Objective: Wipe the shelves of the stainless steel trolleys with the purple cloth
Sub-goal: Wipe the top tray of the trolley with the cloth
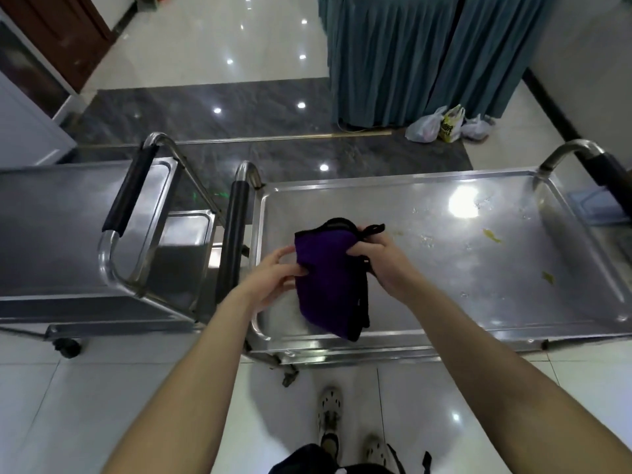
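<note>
Over the near left end of the right-hand trolley (478,340), the person holds the purple cloth (325,278) up in both hands. It is folded into a longish pad with black edging. Its long axis runs from the far side towards the person, the far end uppermost and the near end hanging down by the shelf's front rim. Whether that low end touches the steel I cannot tell.

The left hand (273,278) pinches the cloth's left edge about halfway along, thumb above and fingers curled under. The right hand (379,260) grips the upper right corner, fingers bunched tight over the fabric, with a black loop (374,229) poking out past the knuckles.

To the right of the cloth the top shelf (513,302) stretches away as open steel inside a raised rim, marked by yellow scraps (492,236) and wet specks. Just left of the cloth stands this trolley's black-sleeved handle (236,234). Beyond a narrow gap is the left-hand trolley (51,234), its own handle (131,189) turned towards it. Pale floor tiles (102,388) lie on the near side, where the person's shoes (330,422) stand close to the front rim.
</note>
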A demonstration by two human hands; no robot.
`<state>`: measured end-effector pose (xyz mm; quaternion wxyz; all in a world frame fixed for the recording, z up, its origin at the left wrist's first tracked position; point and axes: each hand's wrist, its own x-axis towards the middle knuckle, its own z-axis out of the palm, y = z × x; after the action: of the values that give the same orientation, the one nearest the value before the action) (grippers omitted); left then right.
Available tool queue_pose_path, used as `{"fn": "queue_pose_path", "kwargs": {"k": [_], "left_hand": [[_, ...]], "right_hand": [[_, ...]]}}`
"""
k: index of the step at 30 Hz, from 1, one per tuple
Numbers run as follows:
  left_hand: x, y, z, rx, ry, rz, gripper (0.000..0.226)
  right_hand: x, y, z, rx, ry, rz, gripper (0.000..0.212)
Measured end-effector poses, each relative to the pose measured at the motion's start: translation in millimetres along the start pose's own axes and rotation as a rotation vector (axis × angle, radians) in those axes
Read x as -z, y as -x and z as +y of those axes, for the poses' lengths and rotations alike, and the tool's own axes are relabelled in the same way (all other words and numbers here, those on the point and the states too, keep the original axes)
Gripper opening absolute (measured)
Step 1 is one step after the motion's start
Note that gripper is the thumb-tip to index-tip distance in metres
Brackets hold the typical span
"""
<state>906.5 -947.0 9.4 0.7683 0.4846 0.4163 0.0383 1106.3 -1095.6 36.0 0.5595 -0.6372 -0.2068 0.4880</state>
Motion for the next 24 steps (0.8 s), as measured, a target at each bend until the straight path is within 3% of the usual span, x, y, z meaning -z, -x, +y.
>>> {"fn": "queue_pose_path", "kwargs": {"k": [2,4,7,10,13,15,17,21,24], "left_hand": [[-1,-7,5,-0.043,-0.083,0.063,0.077],[-3,-13,10,-0.067,-0.401,0.171,0.082],[3,-19,9,-0.197,-0.865,0.347,0.066],[28,-21,11,-0.512,-1.091,0.585,0.038],[57,-30,14,-0.634,-1.305,0.831,0.046],[73,-40,19,-0.451,-1.279,0.848,0.067],[83,-49,23,-0.255,-1.141,0.736,0.087],[86,-55,26,-0.282,-1.089,0.703,0.087],[83,-50,26,-0.287,-1.103,0.728,0.083]], "right_hand": [[9,-17,-1,0.0,0.166,0.126,0.028],[17,-33,7,-0.045,0.538,0.215,0.047],[14,-37,43,-0.09,0.933,0.168,0.083],[-7,-34,91,0.031,1.117,0.077,0.09],[-34,-45,119,0.17,1.266,0.052,0.091],[-43,-61,129,0.219,1.305,0.112,0.094],[-46,-75,141,0.236,1.338,0.161,0.097],[-77,-81,174,0.335,1.402,0.165,0.094],[-102,-74,188,0.569,1.436,-0.053,0.088]]}}
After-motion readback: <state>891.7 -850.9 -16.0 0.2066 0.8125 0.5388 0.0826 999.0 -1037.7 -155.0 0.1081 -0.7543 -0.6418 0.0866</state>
